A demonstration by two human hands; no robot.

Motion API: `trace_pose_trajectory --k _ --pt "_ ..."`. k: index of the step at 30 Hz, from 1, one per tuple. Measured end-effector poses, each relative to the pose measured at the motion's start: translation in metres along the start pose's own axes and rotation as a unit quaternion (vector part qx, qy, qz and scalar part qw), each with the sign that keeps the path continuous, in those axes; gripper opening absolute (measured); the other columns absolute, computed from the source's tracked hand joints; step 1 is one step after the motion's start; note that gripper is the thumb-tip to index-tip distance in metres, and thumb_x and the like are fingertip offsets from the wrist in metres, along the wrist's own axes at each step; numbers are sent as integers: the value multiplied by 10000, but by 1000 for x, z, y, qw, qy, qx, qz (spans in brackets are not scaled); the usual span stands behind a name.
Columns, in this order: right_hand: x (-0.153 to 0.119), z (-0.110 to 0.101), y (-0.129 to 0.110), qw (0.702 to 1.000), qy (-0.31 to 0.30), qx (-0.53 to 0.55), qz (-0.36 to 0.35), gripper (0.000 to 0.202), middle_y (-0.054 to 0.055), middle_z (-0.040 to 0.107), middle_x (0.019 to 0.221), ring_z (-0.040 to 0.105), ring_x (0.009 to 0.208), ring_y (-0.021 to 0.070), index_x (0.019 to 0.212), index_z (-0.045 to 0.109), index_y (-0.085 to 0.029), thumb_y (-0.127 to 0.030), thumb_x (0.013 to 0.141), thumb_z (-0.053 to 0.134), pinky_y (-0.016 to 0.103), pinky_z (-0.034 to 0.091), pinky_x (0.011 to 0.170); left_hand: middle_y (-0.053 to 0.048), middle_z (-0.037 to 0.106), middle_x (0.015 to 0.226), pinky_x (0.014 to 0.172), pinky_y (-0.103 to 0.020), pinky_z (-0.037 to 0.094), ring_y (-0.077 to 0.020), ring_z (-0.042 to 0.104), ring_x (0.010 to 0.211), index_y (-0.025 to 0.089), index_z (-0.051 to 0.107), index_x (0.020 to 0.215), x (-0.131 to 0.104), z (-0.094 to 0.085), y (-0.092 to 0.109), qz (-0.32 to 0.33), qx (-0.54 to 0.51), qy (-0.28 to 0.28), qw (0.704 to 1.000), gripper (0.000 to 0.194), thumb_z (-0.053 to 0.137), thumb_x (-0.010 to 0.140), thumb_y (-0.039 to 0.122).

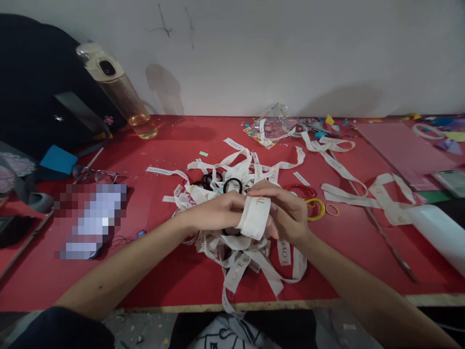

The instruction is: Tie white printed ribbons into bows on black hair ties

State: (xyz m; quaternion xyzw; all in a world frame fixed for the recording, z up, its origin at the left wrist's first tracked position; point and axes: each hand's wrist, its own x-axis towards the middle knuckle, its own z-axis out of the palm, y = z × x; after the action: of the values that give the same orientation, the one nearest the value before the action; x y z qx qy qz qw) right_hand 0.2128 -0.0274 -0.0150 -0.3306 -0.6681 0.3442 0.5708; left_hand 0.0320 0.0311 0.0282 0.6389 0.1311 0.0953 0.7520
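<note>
A white printed ribbon is looped into a band between my two hands, over the middle of the table. My left hand is closed on the band's left side, its fingertips partly hidden behind the ribbon. On the band's right side, my right hand curls its fingers around the ribbon. Beneath both hands lies a tangled heap of white lettered ribbons. Black hair ties sit among the ribbons just beyond my left hand. Yellow bangle-like rings rest right of my right hand.
A water bottle leans beside a dark bag at the back left. Eyeglasses lie near a blurred-out flat object. More ribbon strips, a thin rod and a pink sheet occupy the right side.
</note>
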Motion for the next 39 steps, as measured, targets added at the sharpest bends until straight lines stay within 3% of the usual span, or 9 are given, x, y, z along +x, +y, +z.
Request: trace_pose_trajectory --k 7,11,16,20,23,27,30,33,39 --pt "2 2 2 999 22 -44 12 177 61 723 918 672 875 211 1016 757 -270 -343 939 615 384 550 794 0 634 572 557 -197 448 -77 516 522 126 704 617 3 8 -3 -46 5 50 998 362 791 750 452" --pt "2 3 1 997 30 -61 19 168 53 724 915 670 856 194 996 770 -284 -319 942 614 364 553 779 17 610 571 535 -188 412 -71 496 526 129 683 614 4 10 -5 -29 4 53 998 322 814 732 398" --pt "2 -1 2 999 -7 -41 -1 186 34 715 912 668 849 172 1042 773 -318 -311 949 613 339 551 771 -31 690 736 627 -213 449 -107 574 654 134 763 793 1 5 -3 6 29 -23 999 165 767 793 300" --pt "3 -2 0 1000 -7 -14 25 188 35 730 920 682 851 167 1039 775 -312 -299 952 609 317 557 756 -23 609 739 609 -235 392 -106 478 643 171 790 979 -2 1 -2 68 15 -65 995 397 670 859 529" --pt "4 1 1 997 49 -43 41 153 35 739 911 690 846 179 991 779 -289 -326 927 645 323 562 763 13 462 660 575 -246 318 -102 364 595 180 769 1082 0 -2 -7 115 -14 4 993 600 532 874 690" --pt "4 4 4 987 106 -101 74 105 17 738 871 687 818 169 906 759 -250 -313 905 676 306 551 778 60 338 570 514 -242 205 -98 219 519 163 592 1367 8 -6 -10 122 -100 97 983 796 316 913 755" --pt "3 6 4 979 133 -124 96 93 4 720 809 666 749 141 867 731 -221 -302 891 692 260 537 710 79 274 520 502 -240 192 -94 180 486 128 571 1367 11 -7 -5 112 -145 159 970 808 269 932 738" --pt "1 7 4 976 148 -124 102 111 -15 680 731 623 647 109 840 709 -209 -310 885 699 220 509 611 85 225 505 502 -245 183 -98 146 483 111 618 1289 11 -7 -2 117 -111 200 966 798 267 933 733" --pt "-4 10 2 981 117 -150 -24 38 11 686 787 648 722 141 897 680 -217 -191 872 693 275 535 676 75 196 533 520 -283 155 -115 136 511 117 621 1293 12 1 -4 148 3 260 954 784 233 956 708"
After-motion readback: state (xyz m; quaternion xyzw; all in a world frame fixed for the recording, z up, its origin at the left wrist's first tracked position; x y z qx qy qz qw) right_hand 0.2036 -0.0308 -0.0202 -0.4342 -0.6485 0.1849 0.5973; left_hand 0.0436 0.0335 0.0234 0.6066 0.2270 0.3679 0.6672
